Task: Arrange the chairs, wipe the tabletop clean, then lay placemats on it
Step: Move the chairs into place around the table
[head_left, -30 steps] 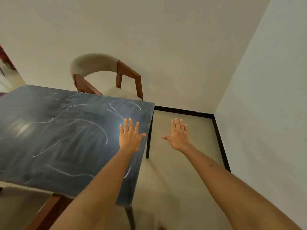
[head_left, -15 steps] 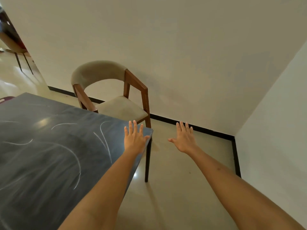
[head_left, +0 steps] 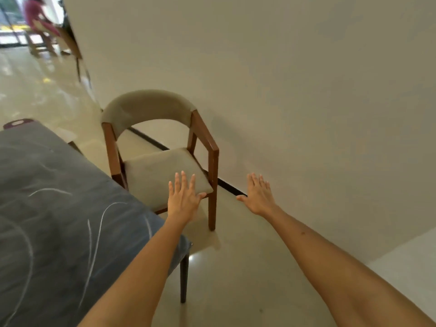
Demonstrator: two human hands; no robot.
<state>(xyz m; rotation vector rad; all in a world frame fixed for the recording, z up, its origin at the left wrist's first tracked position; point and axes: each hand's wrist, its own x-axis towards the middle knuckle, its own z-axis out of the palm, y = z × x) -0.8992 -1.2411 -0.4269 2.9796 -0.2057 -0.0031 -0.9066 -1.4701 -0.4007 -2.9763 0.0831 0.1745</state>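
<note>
A dark grey tabletop [head_left: 47, 208] streaked with white chalk marks fills the lower left. Beyond its far corner stands a wooden armchair [head_left: 151, 166] with a beige seat and curved beige back, close to the wall. My left hand [head_left: 182, 199] is stretched out flat with fingers spread, in front of the chair's seat edge and holding nothing. My right hand [head_left: 258, 197] reaches out the same way, to the right of the chair's front leg, over the floor, also empty.
A cream wall [head_left: 306, 102] with a black skirting strip [head_left: 226, 185] runs behind the chair. Glossy beige floor [head_left: 236, 267] lies right of the table. A purple object [head_left: 17, 122] sits at the table's far end. A seated person [head_left: 39, 22] is far off, top left.
The view has swung left and forward, so the chair now sits centred and nearer. Both hands stayed spread and moved off the table corner toward the chair.
</note>
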